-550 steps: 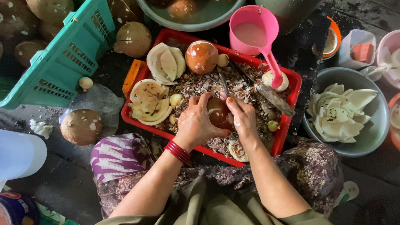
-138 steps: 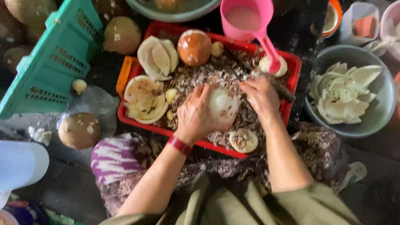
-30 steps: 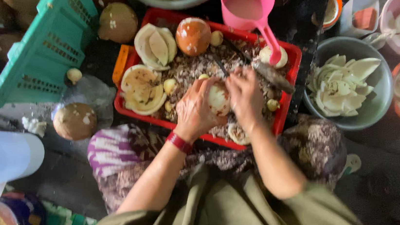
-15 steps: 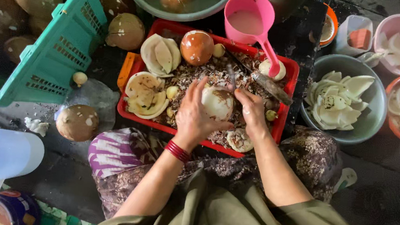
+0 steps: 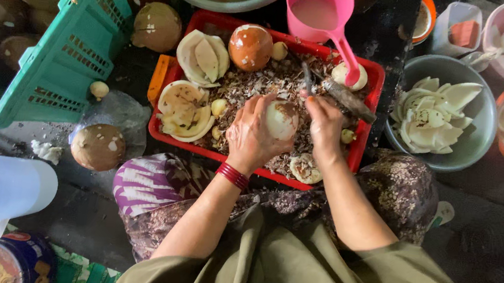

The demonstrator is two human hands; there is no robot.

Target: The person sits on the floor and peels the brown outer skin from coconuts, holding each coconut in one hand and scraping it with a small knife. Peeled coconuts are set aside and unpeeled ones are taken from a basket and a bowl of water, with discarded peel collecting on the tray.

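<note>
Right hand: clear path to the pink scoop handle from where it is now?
Probably yes. The right hand sits just below the pink scoop, whose handle slopes down over the red tray toward it, with nothing lying between. But that hand already grips a dark tool, so it is not free.

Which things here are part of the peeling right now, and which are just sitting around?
In use:
left hand
peeled white coconut
right hand
knife
red tray of shavings

Lying about:
green crate
pink scoop
grey bowl of white pieces
brown coconut
</note>
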